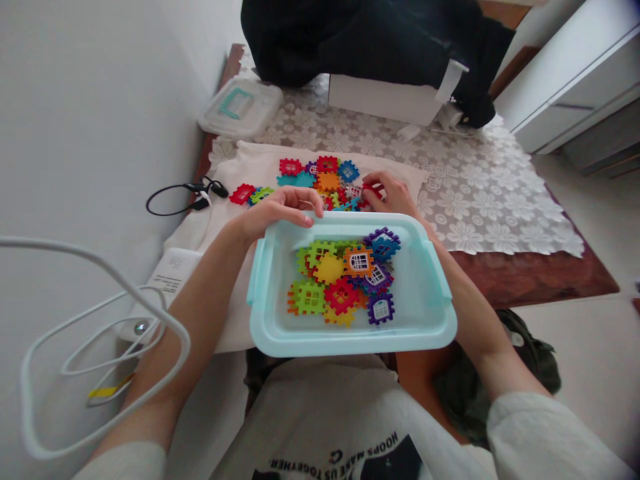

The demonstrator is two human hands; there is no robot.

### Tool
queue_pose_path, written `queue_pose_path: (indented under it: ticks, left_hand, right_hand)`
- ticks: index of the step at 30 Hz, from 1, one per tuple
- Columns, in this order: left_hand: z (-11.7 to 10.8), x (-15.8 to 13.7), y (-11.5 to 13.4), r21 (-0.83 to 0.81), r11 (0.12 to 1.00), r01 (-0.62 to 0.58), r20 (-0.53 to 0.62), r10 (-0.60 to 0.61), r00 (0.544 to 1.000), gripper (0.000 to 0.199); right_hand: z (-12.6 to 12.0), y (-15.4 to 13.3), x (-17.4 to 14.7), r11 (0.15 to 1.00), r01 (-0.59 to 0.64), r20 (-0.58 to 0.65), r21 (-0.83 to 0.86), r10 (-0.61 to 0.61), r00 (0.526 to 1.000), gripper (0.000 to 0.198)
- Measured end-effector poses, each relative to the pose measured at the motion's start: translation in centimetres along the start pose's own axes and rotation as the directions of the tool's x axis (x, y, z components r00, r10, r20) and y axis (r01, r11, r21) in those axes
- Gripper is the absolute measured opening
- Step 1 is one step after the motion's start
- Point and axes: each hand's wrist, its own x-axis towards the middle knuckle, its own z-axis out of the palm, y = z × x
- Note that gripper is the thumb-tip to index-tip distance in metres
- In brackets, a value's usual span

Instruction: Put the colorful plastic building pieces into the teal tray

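In front of me is a light turquoise plastic bin (pixel 265 341) with colourful interlocking building tiles (pixel 343 293) inside, some with small window inserts. My left hand (pixel 287 205) hovers at the far left rim of the bin, fingers loosely curved and thumb apart, with nothing visible in it. Beyond the bin, my right hand (pixel 395 193) has its fingers closed on a red building tile (pixel 373 193), partly hidden by the fingers. It is at the right side of a pile of loose tiles (pixel 329 181) on a cream cloth (pixel 260 155).
A clear lid (pixel 243 107) with a turquoise handle lies at the back left. Black earphones (pixel 200 193), a white power strip (pixel 175 270) and white cables (pixel 107 283) are on the left. A white box (pixel 380 100) under black fabric (pixel 370 40) stands at the back.
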Motion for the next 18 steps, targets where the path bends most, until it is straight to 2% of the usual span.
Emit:
queue_pose_path:
  ticks: [3, 6, 9, 11, 14, 16, 18]
  left_hand:
    - [0.0, 0.0, 0.0, 0.002, 1.0, -0.003, -0.001, 0.003, 1.0, 0.025]
    - [0.0, 0.0, 0.0, 0.005, 1.0, -0.011, 0.008, 0.011, 1.0, 0.025]
    - [0.0, 0.0, 0.1, 0.014, 1.0, -0.012, 0.002, 0.012, 1.0, 0.025]
    - [0.1, 0.0, 0.1, 0.016, 1.0, -0.009, -0.002, 0.009, 1.0, 0.026]
    - [0.1, 0.0, 0.2, 0.012, 1.0, -0.006, 0.0, 0.006, 1.0, 0.026]
    - [0.1, 0.0, 0.2, 0.012, 1.0, -0.009, 0.004, 0.009, 1.0, 0.025]
    - [0.1, 0.0, 0.2, 0.01, 1.0, -0.011, 0.008, 0.011, 1.0, 0.025]
  right_hand:
    - [0.2, 0.3, 0.2, 0.999, -0.004, -0.084, 0.044, 0.008, 0.996, 0.019]
    - [0.4, 0.8, 0.4, 0.984, -0.058, -0.171, 0.167, 0.087, 0.981, 0.03]
    - [0.7, 1.3, 0.5, 0.956, -0.132, -0.1, 0.262, 0.163, 0.981, 0.041]
    - [0.9, 1.5, 0.4, 0.979, -0.145, -0.017, 0.143, 0.149, 0.989, 0.04]
    - [1.1, 1.4, 0.2, 0.987, -0.085, 0.054, -0.133, 0.093, 0.994, 0.043]
    - [1.1, 1.3, 0.1, 0.977, -0.049, 0.113, -0.206, 0.073, 0.991, 0.048]
    - [1.1, 1.2, 0.2, 0.978, -0.035, 0.157, -0.207, 0.068, 0.985, 0.05]
